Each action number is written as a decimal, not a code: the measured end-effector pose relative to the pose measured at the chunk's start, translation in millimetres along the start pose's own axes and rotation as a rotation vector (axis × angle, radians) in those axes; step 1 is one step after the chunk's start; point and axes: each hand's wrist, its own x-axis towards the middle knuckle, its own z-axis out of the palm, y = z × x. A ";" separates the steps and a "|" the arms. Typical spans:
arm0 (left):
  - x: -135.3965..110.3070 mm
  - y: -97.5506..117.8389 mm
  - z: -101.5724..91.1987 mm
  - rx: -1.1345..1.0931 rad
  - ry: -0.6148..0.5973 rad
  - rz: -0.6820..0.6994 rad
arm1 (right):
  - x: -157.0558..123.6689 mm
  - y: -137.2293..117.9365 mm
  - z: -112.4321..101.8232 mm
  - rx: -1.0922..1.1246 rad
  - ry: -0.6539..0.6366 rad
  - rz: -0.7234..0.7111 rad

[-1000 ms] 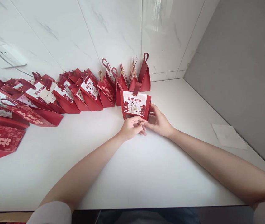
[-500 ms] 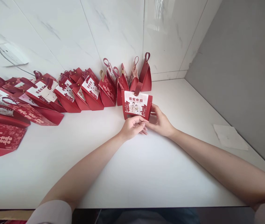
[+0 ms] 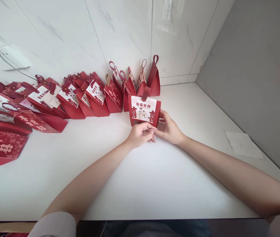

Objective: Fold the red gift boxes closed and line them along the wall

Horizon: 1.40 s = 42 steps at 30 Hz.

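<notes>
A red gift box (image 3: 144,113) with a white illustrated front panel and a dark red strap loop stands upright on the white table, facing me. In front of its lower edge rests my left hand (image 3: 141,135), its fingers curled; whatever they may hold is hidden. My right hand (image 3: 171,130) is at the box's right side, fingers curled round behind that edge and thumb reaching forward. The tips of my right thumb and my left fingers meet just below the box front. The box's bottom is partly covered by my left hand.
Several similar red gift boxes (image 3: 97,93) stand in a crowded row along the tiled wall, reaching to the left. A larger red box (image 3: 4,146) lies nearest on the left. On the right is a white paper square (image 3: 243,144). A grey cable (image 3: 11,64) hangs from a wall socket.
</notes>
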 end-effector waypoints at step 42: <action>0.6 -0.8 -1.4 -0.059 -0.028 -0.029 | -0.1 0.1 0.1 -0.003 -0.002 0.001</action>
